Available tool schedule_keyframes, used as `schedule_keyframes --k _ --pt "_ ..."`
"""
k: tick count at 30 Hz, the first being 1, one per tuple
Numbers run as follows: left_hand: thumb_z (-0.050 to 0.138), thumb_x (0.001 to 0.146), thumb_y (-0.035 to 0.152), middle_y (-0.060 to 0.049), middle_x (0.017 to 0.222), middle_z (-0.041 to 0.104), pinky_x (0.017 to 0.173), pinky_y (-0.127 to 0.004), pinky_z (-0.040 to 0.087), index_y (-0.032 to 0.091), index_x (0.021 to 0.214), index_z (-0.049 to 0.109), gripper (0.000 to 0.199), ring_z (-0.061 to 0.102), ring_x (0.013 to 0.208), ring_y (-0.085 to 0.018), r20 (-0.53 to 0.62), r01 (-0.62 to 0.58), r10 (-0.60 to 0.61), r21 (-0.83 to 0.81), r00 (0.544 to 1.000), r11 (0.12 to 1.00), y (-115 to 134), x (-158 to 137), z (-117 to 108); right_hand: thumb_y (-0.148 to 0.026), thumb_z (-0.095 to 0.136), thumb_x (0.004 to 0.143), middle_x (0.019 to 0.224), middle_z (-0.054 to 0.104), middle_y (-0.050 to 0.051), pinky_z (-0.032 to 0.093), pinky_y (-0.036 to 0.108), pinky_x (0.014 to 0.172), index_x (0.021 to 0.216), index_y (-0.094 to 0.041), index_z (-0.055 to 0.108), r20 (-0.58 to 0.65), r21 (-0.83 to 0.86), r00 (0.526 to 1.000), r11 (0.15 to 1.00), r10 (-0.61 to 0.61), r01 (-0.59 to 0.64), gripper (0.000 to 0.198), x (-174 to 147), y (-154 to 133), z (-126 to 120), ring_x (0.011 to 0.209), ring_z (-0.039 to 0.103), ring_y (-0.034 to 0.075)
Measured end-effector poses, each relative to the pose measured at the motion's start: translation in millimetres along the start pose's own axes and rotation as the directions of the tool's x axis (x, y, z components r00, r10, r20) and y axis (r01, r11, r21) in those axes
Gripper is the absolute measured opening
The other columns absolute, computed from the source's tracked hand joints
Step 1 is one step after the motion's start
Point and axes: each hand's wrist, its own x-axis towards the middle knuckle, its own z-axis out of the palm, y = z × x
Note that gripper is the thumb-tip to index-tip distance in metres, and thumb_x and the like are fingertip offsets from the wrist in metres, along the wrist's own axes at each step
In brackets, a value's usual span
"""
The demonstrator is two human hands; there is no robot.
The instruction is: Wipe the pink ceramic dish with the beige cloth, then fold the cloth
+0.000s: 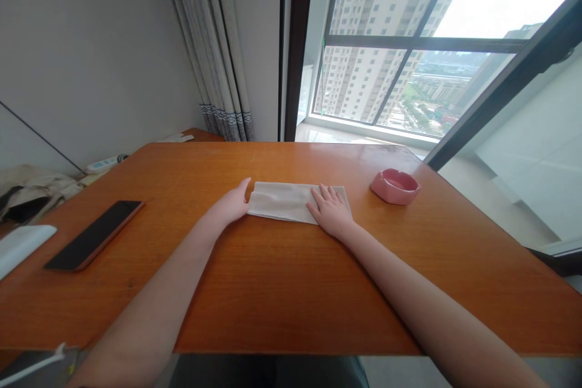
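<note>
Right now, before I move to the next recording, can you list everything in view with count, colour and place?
table: 1, orange-brown, across the middle
folded cloth: 1, off-white, table centre
faceted dish: 1, pink, right of the cloth
flat slab: 1, black with reddish edge, table's left side
partly cut-off object: 1, white, left picture edge
fabric heap: 1, beige, beyond the table's left edge
curtain: 1, grey, behind the table
window frame: 1, dark, upper right
tall building: 1, pale, outside
cable: 1, white, lower left corner
left hand: 1, bare, at the cloth's left end
right hand: 1, bare, flat on the cloth's right part
</note>
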Motion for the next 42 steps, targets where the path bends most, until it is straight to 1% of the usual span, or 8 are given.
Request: schedule_keyframes --k 3,5,10,15,20,25,33,42 --pt "0.046 0.079 0.018 -0.018 0.113 0.057 0.076 -0.035 0.047 0.014 0.138 0.034 0.061 0.061 0.094 -0.027 -0.251 0.059 0.008 0.259 0.968 0.964 9 -6 5 -0.053 0.025 0.091 0.151 0.022 0.013 0.016 0.046 0.110 0.142 -0.018 0.031 -0.006 -0.004 1.000 1.000 -0.009 0.009 0.062 -1 -3 0 0.139 0.015 0.034" --pt "0.037 0.086 0.023 -0.017 0.120 0.055 0.085 -0.036 0.046 0.015 0.132 0.042 0.047 0.058 0.103 -0.026 -0.321 -0.102 0.192 0.276 0.927 0.956 24 -9 16 -0.054 0.025 0.091 0.151 0.022 0.013 0.016 0.047 0.110 0.142 -0.019 0.031 -0.006 -0.007 1.000 1.000 -0.015 0.015 0.062 -3 -5 0 0.139 0.015 0.034" --pt "0.024 0.093 0.046 -0.007 0.147 0.034 0.111 -0.040 0.022 0.022 0.137 0.038 0.052 0.030 0.135 -0.022 0.100 -0.615 0.608 0.198 0.787 0.763 42 -2 51 -0.056 0.025 0.090 0.152 0.021 0.012 0.015 0.046 0.111 0.143 -0.021 0.029 0.006 -0.013 0.998 0.998 -0.056 0.056 0.064 -5 -9 0 0.139 0.015 0.033" --pt "0.021 0.091 0.051 -0.009 0.152 0.020 0.110 -0.055 0.011 0.022 0.143 0.029 0.060 0.016 0.140 -0.030 -0.039 -0.200 0.229 0.361 0.973 0.911 8 15 51 -0.055 0.022 0.091 0.152 0.020 0.015 0.011 0.045 0.112 0.144 -0.015 0.027 0.018 -0.019 0.998 0.998 0.064 -0.064 0.066 -4 -7 -1 0.140 0.014 0.031" --pt "0.027 0.090 0.043 -0.018 0.134 0.049 0.100 -0.047 0.034 0.014 0.127 0.049 0.052 0.043 0.125 -0.032 -0.257 0.056 0.035 0.339 0.966 0.939 -7 15 27 -0.056 0.023 0.091 0.152 0.016 0.018 0.011 0.044 0.112 0.144 -0.009 0.024 0.016 -0.012 0.981 0.981 0.192 -0.192 0.071 -2 1 -1 0.140 0.012 0.032" --pt "0.034 0.085 0.042 -0.016 0.095 0.065 0.074 -0.036 0.046 0.015 0.084 0.061 0.039 0.062 0.091 -0.030 -0.076 0.074 -0.059 0.214 0.995 0.974 0 12 15 -0.055 0.022 0.091 0.151 0.017 0.019 0.013 0.040 0.112 0.144 -0.008 0.025 -0.007 0.003 0.985 0.985 0.173 -0.173 0.071 1 2 4 0.140 0.012 0.030" --pt "0.055 0.073 0.036 -0.008 0.086 0.066 0.057 -0.028 0.045 0.016 0.110 0.040 0.046 0.062 0.066 -0.019 0.003 0.039 -0.039 -0.136 0.999 0.990 -6 12 11 -0.040 0.027 0.092 0.148 0.029 0.014 0.015 0.044 0.112 0.137 -0.012 0.039 -0.106 0.115 0.992 0.992 0.065 -0.053 0.054 4 4 -1 0.138 0.020 0.027" --pt "0.050 0.071 0.018 -0.006 0.087 0.063 0.069 -0.029 0.044 0.017 0.083 0.051 0.012 0.060 0.080 -0.021 -0.427 0.033 -0.037 -0.017 0.903 0.999 -35 20 -17 -0.035 0.043 0.083 0.144 0.034 0.012 0.013 0.052 0.111 0.131 -0.017 0.045 -0.080 0.194 0.995 0.978 -0.061 0.075 0.051 -1 -1 -2 0.136 0.022 0.028"
